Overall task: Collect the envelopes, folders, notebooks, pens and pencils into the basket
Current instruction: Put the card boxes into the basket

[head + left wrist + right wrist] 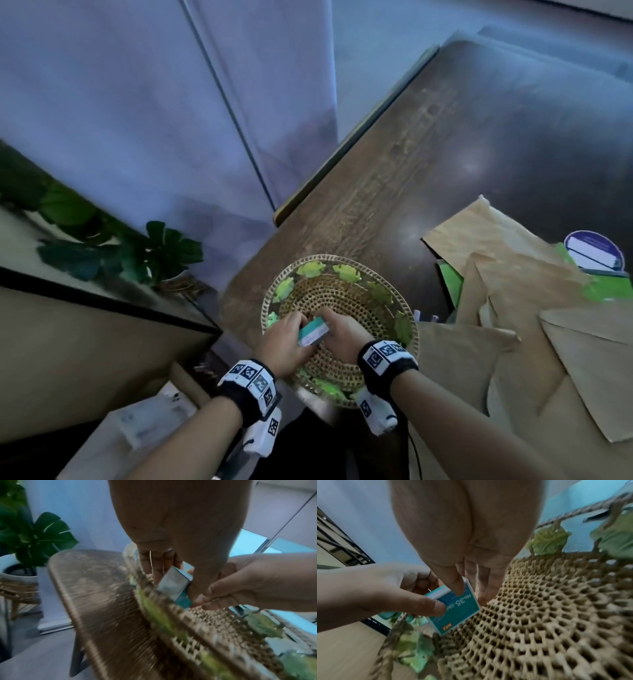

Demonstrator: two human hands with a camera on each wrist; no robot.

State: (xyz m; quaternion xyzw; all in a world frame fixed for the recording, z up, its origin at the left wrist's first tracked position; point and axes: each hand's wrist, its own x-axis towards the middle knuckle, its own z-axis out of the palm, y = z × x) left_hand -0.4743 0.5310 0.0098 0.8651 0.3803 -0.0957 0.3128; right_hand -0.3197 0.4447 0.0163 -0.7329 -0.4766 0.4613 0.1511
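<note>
Over the round woven wicker basket [342, 294] with green leaf trim, your left hand [282, 344] and right hand [344, 334] both pinch a small teal staple box [313, 331]. Brown paper envelopes [513, 308] lie right, touching its rim, on the dark wooden table [428, 154]; a potted leafy plant [161, 253] stands left.

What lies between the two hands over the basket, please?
A small teal box, pinched between left hand and right hand above the basket; the right wrist view shows it best.
</note>
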